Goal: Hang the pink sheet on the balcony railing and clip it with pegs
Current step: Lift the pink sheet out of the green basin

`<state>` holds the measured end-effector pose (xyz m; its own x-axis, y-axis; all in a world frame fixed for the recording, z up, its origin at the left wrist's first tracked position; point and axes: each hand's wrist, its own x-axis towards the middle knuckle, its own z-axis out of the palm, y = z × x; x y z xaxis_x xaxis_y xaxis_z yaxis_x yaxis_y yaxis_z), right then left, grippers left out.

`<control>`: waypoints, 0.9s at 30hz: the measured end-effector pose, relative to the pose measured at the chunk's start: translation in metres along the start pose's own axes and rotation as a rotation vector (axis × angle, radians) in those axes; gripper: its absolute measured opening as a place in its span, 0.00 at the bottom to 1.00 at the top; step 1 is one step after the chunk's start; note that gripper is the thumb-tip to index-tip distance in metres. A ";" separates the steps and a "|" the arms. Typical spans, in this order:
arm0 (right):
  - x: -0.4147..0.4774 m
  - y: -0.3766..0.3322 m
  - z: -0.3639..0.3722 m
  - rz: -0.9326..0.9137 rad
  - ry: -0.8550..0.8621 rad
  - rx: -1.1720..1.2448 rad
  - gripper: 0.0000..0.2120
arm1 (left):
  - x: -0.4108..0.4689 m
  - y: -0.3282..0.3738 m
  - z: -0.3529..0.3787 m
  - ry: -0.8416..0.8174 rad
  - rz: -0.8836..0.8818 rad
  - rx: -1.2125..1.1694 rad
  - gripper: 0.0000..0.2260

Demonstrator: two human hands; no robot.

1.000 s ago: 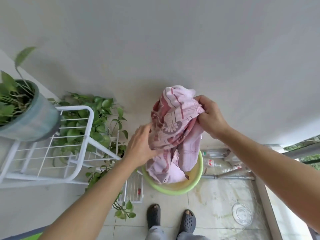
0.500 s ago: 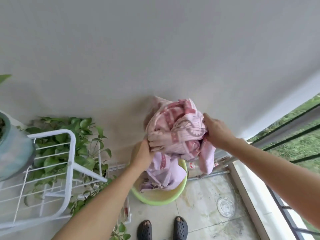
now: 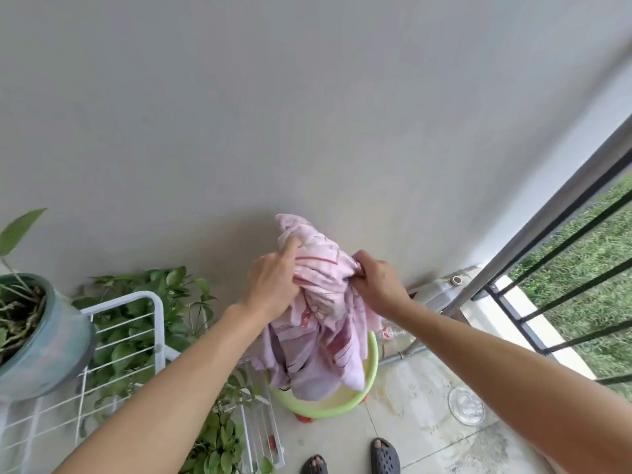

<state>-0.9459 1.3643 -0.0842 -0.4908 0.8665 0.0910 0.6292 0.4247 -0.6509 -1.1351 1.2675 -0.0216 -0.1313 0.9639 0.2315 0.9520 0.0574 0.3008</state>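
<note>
The pink sheet (image 3: 321, 302) with red patterns is bunched up in front of me, held above a light green basin (image 3: 371, 364) on the floor. My left hand (image 3: 273, 285) grips its left side and my right hand (image 3: 376, 285) pinches its right side. Its lower folds hang down into the basin. The balcony railing (image 3: 547, 213), a grey metal bar with black rails under it, runs along the right. No pegs are visible.
A white wire rack (image 3: 150, 323) stands at the left with a grey-green plant pot (image 3: 51, 343) on it and leafy plants (image 3: 171, 285) behind. A plain wall is ahead. My feet in dark sandals (image 3: 384, 456) stand on the tiled floor beside a round drain cover (image 3: 466, 405).
Both hands shifted their grip on the sheet and lifted more of it out of the basin. The view turned right, showing more of the railing and grass.
</note>
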 end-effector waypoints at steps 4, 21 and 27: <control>0.010 -0.046 -0.038 -0.013 0.190 0.203 0.04 | -0.029 -0.026 0.018 -0.042 -0.150 -0.163 0.25; 0.034 -0.027 -0.121 -0.019 0.291 -0.078 0.21 | 0.013 -0.024 0.001 0.144 -0.377 -0.577 0.06; 0.031 0.026 -0.084 0.154 -0.127 -0.176 0.36 | 0.037 0.008 -0.076 0.334 -0.069 -0.348 0.05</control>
<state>-0.8936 1.4242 -0.0351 -0.4461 0.8892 -0.1018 0.7922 0.3393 -0.5073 -1.1533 1.2840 0.0596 -0.3270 0.8214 0.4673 0.7962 -0.0269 0.6045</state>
